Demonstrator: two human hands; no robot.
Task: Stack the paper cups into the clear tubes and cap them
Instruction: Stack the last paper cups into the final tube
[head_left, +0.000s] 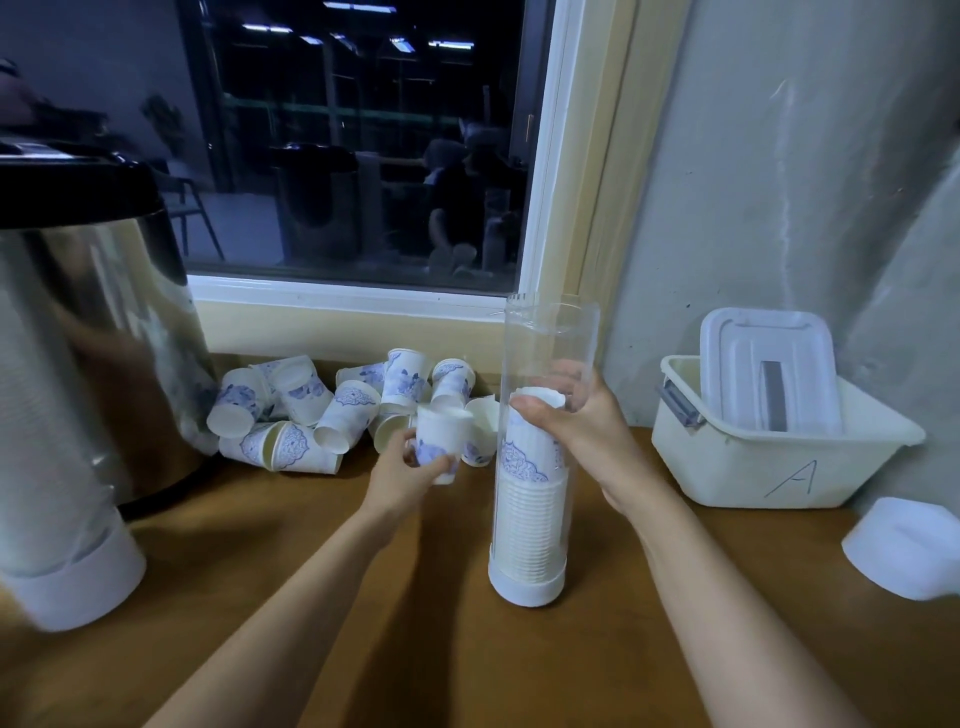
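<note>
A clear tube (540, 343) stands upright on a white base cap (525, 590) in the middle of the wooden table (415, 649). A stack of paper cups (527, 519) fills its lower half. My right hand (576, 421) grips the tube at mid-height, fingers wrapped round it. My left hand (410, 465) holds one white paper cup with blue print (441, 441), rim up, just left of the tube. Several loose cups (322, 410) lie in a heap behind, against the wall below the window.
A steel urn (88, 322) stands at the left, with another capped tube (57, 519) lying in front of it. A cream bin marked "A" (769, 462) with a white lid inside sits at the right. A white cap (904, 545) lies near the right edge.
</note>
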